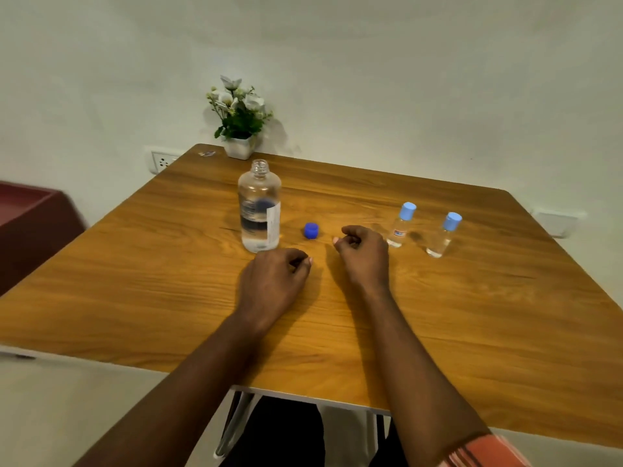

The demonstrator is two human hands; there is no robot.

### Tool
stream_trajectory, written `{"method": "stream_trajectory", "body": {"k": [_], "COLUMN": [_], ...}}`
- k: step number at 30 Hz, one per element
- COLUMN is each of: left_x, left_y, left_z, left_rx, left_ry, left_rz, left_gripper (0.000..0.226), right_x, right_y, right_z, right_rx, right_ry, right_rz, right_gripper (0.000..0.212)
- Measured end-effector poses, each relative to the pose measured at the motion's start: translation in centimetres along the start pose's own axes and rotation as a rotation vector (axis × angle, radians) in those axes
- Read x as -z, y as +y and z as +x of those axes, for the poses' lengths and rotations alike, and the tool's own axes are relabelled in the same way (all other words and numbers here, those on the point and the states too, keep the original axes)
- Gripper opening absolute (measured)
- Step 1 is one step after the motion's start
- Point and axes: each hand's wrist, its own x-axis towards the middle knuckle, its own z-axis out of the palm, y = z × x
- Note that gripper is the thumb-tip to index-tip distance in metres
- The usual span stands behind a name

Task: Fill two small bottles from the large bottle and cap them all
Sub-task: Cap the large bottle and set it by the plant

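Note:
The large clear bottle [259,210] stands uncapped on the wooden table [472,315], about half full of clear liquid. Its dark blue cap [311,230] lies on the table just right of it. Two small clear bottles [401,225] [443,235] with light blue caps on stand at the right, both holding liquid. My left hand [273,281] rests on the table just in front of the large bottle, fingers loosely curled and holding nothing. My right hand [365,252] rests between the dark blue cap and the small bottles, fingers also loosely curled and empty.
A white pot of artificial flowers [240,121] stands at the table's far edge by the wall. A dark red piece of furniture [30,227] sits left of the table. A wall socket [162,161] is behind the far left corner.

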Motion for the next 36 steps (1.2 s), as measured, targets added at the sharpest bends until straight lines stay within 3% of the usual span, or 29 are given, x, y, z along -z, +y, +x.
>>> {"method": "stream_trajectory", "body": {"k": [7, 11, 16, 19, 25, 29, 36], "left_x": [2.9, 2.8, 3.3, 3.5, 3.6, 3.5, 3.4], "left_y": [-2.9, -2.6, -3.0, -3.4, -4.4, -4.8, -5.0], "left_z": [0.5, 0.9, 1.3, 1.9, 2.9, 3.2, 3.8], "left_rx": [0.162, 0.221, 0.348, 0.382, 0.358, 0.287, 0.246], "left_ry": [0.104, 0.164, 0.282, 0.360, 0.238, 0.139, 0.071], "left_rz": [-0.141, -0.219, -0.381, -0.431, -0.440, -0.357, -0.282], "left_gripper": [0.022, 0.020, 0.008, 0.026, 0.063, 0.081, 0.073], "right_x": [-3.7, -4.4, -3.6, -2.2, 0.7, 1.3, 1.8], "right_y": [-1.9, -2.2, -2.9, -4.8, -11.4, -15.0, -18.2], "right_z": [1.4, 1.7, 2.5, 3.6, 5.5, 5.5, 5.9], "right_rx": [0.009, 0.040, -0.014, 0.088, 0.394, 0.512, 0.645], "right_ry": [-0.044, -0.048, -0.053, -0.089, -0.361, -0.435, -0.551], "right_rz": [-0.239, -0.291, -0.045, 0.019, -0.135, -0.203, -0.351], "right_gripper": [0.052, 0.043, 0.034, 0.036, 0.047, 0.048, 0.034]}}
